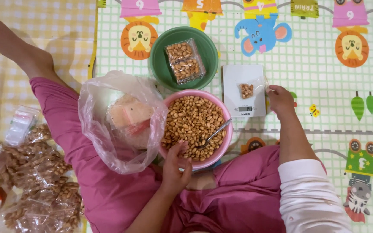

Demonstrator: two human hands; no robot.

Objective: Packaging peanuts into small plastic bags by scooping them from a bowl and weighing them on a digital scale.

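**Peanuts weighed out on a play mat**

From my remote seat I see two filled clear packets point(184, 61) lying in a green bowl point(160, 64) at 12 o'clock. Sealed packets point(39, 181) pile up at 8 o'clock, beside a loose plastic bag point(104, 129). The left hand point(175, 166), fingers loosely apart, dips into the pink bowl point(221, 149) of peanuts with its spoon point(214, 134). The right hand point(280, 100) pinches a small bag point(248, 89) resting on the white scale point(234, 80) at 2 o'clock.

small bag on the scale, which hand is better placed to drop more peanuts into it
Left, probably. The left hand is already in the pink bowl on the peanuts, beside the spoon. The right hand is holding the small bag on the white scale.
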